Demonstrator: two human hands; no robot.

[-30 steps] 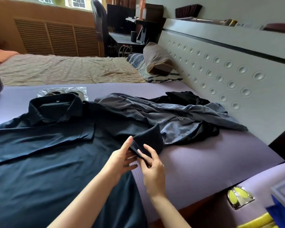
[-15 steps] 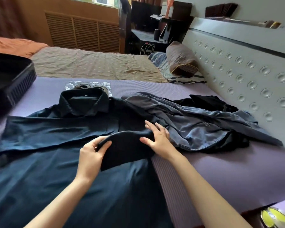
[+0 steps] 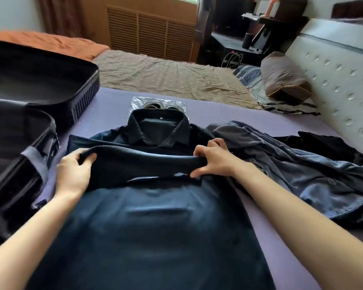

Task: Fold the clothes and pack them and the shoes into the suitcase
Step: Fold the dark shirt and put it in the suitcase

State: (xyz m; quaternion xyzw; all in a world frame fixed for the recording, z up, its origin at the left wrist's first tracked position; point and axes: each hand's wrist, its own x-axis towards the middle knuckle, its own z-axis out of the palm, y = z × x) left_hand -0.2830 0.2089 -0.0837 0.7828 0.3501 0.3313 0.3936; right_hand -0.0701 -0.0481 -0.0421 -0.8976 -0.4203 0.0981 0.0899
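on the purple mat (image 3: 113, 101), i log the dark shirt (image 3: 155, 237) spread flat, collar far side. left hand (image 3: 72, 174) and right hand (image 3: 214, 162) have fingers clamped on its raised fold. suitcase (image 3: 86, 86) open at left; shoes (image 3: 158, 105) beyond collar.

We have carried the sleeve (image 3: 138, 164) from the right edge of the shirt (image 3: 155, 237) across its chest. Our left hand (image 3: 71, 174) has moved out to the sleeve's left end and our right hand (image 3: 214, 162) to its right end, both now gripping it. The suitcase (image 3: 40, 80) has come into view on the left.
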